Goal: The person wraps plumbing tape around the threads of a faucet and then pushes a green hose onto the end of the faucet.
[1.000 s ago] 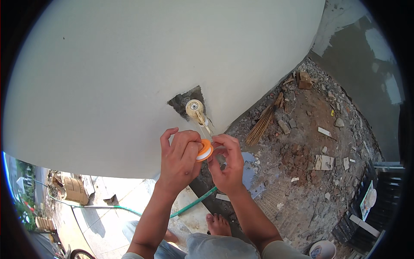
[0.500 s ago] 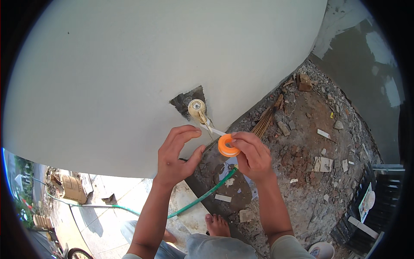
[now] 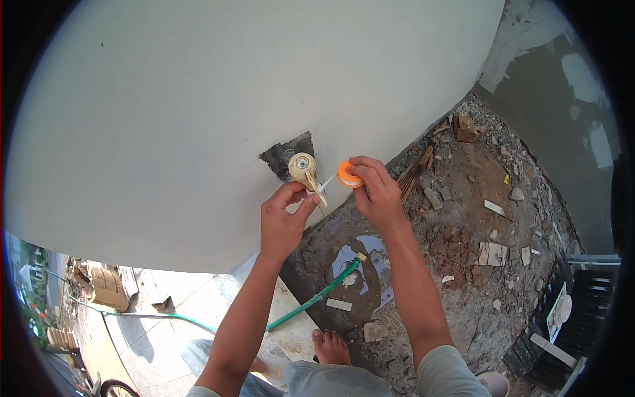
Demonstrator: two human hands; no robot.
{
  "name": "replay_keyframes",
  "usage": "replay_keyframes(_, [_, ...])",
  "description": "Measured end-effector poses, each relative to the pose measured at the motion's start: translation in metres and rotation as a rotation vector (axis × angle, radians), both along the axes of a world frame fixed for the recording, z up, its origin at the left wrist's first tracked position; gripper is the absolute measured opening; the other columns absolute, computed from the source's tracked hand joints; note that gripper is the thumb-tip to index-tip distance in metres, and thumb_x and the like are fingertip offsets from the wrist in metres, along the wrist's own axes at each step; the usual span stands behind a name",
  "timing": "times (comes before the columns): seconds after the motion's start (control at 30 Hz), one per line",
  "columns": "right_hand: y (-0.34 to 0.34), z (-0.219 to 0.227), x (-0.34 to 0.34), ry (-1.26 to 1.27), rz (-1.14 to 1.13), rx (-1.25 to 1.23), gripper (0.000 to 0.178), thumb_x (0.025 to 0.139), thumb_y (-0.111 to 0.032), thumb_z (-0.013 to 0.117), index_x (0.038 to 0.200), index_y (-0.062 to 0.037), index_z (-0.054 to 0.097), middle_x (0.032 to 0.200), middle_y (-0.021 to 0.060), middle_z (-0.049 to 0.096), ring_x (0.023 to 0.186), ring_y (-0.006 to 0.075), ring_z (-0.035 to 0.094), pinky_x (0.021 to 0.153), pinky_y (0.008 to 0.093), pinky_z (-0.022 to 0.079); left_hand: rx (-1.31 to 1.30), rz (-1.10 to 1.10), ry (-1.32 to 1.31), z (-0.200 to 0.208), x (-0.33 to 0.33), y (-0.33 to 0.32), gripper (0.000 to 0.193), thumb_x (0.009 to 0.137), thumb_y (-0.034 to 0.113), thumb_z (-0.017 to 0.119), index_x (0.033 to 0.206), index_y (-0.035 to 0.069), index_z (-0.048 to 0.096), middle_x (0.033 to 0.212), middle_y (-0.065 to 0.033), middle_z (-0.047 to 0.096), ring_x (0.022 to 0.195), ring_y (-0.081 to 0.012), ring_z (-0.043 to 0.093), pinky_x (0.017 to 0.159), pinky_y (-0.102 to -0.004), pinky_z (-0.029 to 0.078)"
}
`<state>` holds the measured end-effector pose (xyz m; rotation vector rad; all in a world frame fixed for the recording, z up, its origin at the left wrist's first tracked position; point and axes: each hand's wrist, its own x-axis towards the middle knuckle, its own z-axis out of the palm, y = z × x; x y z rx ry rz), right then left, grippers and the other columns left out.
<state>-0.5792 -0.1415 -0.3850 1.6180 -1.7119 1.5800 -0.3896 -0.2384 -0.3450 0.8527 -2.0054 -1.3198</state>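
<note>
A cream-coloured water tap (image 3: 303, 171) juts from the pale wall, in front of a rough dark patch (image 3: 278, 156). My left hand (image 3: 283, 223) is closed at the tap's lower end, thumb and fingers pinching there; the exact contact is partly hidden. My right hand (image 3: 381, 202) grips an orange roll of thread seal tape (image 3: 345, 174) between thumb and fingers, just right of the tap. From the roll, a white strip of tape (image 3: 327, 183) stretches down and left to the tap's lower end, by my left thumb.
Below my hands lies a green hose (image 3: 316, 299) with a brass-coloured end, beside a puddle (image 3: 344, 259). Rubble and tile pieces cover the ground at right, with a twig broom (image 3: 411, 182) along the wall. A cardboard box (image 3: 104, 288) stands at far left.
My right hand has lifted the tape roll up, beside the tap. My left hand, earlier apart with spread fingers, has moved up and right and closed at the tap's lower end.
</note>
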Motion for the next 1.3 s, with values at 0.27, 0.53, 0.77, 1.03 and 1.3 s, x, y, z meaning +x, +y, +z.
replay_keyframes(0.27, [-0.044, -0.021, 0.017, -0.213, 0.104, -0.003, 0.032, 0.081, 0.012, 0.066, 0.109, -0.0028, 0.069, 0.115, 0.0117, 0.073, 0.103, 0.0330, 0.070, 0.083, 0.0404, 0.060, -0.111, -0.030, 0.106, -0.020, 0.001, -0.007, 0.032, 0.096, 0.016, 0.073, 0.123, -0.001, 0.068, 0.123, -0.0123, 0.069, 0.114, -0.0208, 0.067, 0.099, -0.0355, 0.051])
replay_keyframes(0.53, [-0.069, -0.052, 0.038, -0.913, 0.633, 0.041, 0.033, 0.083, 0.008, 0.075, 0.113, -0.0059, 0.074, 0.113, 0.0053, 0.069, 0.108, 0.0203, 0.065, 0.091, 0.0339, 0.055, -0.620, 0.099, 0.026, -0.019, -0.005, -0.014, 0.032, 0.098, 0.006, 0.064, 0.129, 0.001, 0.064, 0.134, -0.0178, 0.063, 0.119, -0.0368, 0.065, 0.099, -0.0431, 0.052])
replay_keyframes(0.77, [-0.081, -0.038, 0.054, -0.988, 0.717, 0.044, 0.030, 0.083, 0.004, 0.081, 0.110, -0.0055, 0.075, 0.112, 0.0046, 0.066, 0.107, 0.0160, 0.064, 0.089, 0.0317, 0.056, -0.621, 0.079, 0.010, -0.010, 0.007, -0.022, 0.029, 0.097, 0.005, 0.066, 0.126, 0.002, 0.063, 0.126, -0.0161, 0.066, 0.113, -0.0353, 0.067, 0.093, -0.0410, 0.054])
replay_keyframes(1.03, [-0.067, -0.035, 0.082, -1.265, 0.752, -0.046, 0.031, 0.085, 0.005, 0.080, 0.114, 0.0021, 0.069, 0.112, 0.0067, 0.069, 0.099, 0.0127, 0.068, 0.086, 0.0298, 0.059, -0.891, -0.052, -0.005, -0.008, 0.019, -0.028, 0.027, 0.094, -0.006, 0.061, 0.119, 0.002, 0.065, 0.125, -0.0157, 0.068, 0.116, -0.0359, 0.067, 0.099, -0.0435, 0.056])
replay_keyframes(1.3, [-0.036, -0.025, 0.100, -1.394, 0.417, -0.044, 0.058, 0.090, 0.007, 0.072, 0.141, 0.0027, 0.045, 0.111, 0.0118, 0.065, 0.097, 0.0134, 0.068, 0.077, 0.0284, 0.060, -0.999, -0.026, 0.052, -0.015, 0.025, -0.029, 0.039, 0.080, -0.009, 0.068, 0.117, 0.002, 0.067, 0.118, -0.0115, 0.068, 0.113, -0.0317, 0.067, 0.103, -0.0509, 0.055])
